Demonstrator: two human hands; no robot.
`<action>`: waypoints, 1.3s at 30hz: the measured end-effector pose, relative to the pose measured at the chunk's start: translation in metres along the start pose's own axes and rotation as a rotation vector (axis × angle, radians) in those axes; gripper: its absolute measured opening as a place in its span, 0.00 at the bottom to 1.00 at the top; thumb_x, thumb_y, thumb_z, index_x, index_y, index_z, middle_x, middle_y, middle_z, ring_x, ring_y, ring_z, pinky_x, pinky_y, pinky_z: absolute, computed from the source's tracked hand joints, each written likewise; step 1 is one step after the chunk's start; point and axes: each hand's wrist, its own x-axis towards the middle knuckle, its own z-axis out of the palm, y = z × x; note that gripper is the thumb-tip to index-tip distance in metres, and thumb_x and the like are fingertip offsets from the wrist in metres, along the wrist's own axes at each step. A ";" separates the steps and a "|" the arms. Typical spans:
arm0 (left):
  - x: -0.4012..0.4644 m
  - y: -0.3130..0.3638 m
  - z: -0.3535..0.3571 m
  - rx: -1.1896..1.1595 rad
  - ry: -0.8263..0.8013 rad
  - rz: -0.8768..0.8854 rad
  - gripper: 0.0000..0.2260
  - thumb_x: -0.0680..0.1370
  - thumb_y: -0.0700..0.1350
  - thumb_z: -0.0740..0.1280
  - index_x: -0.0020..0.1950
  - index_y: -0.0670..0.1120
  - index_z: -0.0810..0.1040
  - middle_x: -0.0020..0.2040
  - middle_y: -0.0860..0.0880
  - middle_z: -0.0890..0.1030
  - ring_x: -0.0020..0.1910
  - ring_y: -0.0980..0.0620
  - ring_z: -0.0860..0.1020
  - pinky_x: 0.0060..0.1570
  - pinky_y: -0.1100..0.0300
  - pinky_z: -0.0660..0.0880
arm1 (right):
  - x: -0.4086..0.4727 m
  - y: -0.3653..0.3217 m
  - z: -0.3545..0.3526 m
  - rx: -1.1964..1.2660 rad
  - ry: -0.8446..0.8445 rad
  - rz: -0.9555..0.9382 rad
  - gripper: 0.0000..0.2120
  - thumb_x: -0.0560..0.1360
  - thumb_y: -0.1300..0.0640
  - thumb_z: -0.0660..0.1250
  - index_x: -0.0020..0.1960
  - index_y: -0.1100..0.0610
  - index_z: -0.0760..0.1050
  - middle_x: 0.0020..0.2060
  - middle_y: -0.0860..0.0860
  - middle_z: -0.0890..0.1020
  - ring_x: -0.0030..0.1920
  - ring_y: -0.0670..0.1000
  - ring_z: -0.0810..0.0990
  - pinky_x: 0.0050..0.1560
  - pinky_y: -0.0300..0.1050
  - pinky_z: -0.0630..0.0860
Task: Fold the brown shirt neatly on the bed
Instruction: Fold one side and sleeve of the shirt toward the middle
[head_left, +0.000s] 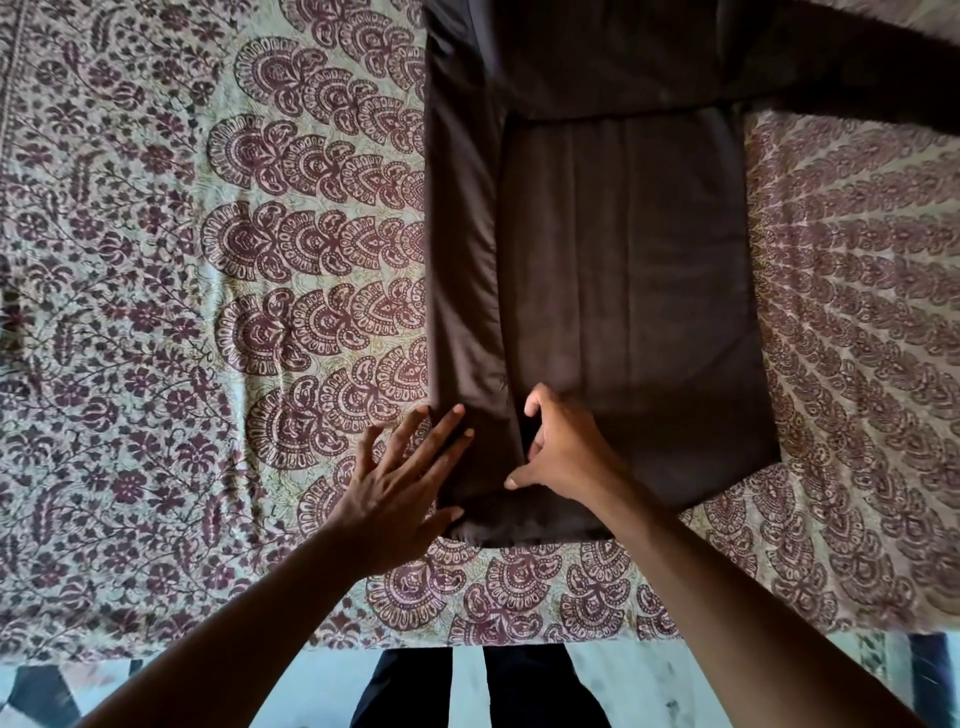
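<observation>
The brown shirt lies flat on the patterned bed cover, its hem toward me. Its left side is folded inward as a long strip down the left edge. The right sleeve stretches out to the upper right. My left hand lies with straight, spread fingers on the strip's lower left corner, partly on the bed cover. My right hand sits beside it with curled fingers, thumb and fingertips touching the cloth at the strip's inner edge near the hem; whether it pinches the fabric is unclear.
The bed's near edge runs along the bottom, with pale floor and my dark trouser legs below it. Patterned cover spreads wide to the left and right of the shirt.
</observation>
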 end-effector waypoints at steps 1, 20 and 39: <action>-0.001 0.000 -0.001 -0.001 -0.002 0.008 0.38 0.78 0.65 0.63 0.84 0.52 0.57 0.85 0.50 0.49 0.82 0.41 0.59 0.72 0.34 0.61 | 0.001 -0.002 0.001 -0.033 0.049 -0.006 0.38 0.55 0.52 0.88 0.54 0.51 0.66 0.41 0.52 0.81 0.40 0.52 0.81 0.37 0.46 0.76; 0.075 -0.012 -0.041 -0.083 0.001 -0.245 0.57 0.63 0.72 0.73 0.84 0.50 0.54 0.85 0.54 0.49 0.83 0.48 0.53 0.72 0.32 0.58 | 0.110 -0.004 -0.040 -0.674 0.314 -0.939 0.18 0.78 0.54 0.65 0.68 0.50 0.78 0.75 0.52 0.73 0.73 0.56 0.72 0.58 0.59 0.69; 0.175 -0.057 -0.083 -0.025 0.018 -0.258 0.63 0.59 0.71 0.74 0.85 0.48 0.50 0.85 0.47 0.46 0.84 0.48 0.47 0.73 0.32 0.55 | 0.265 -0.085 -0.147 -0.981 0.292 -1.132 0.31 0.81 0.35 0.57 0.78 0.52 0.68 0.79 0.54 0.67 0.77 0.55 0.68 0.67 0.62 0.66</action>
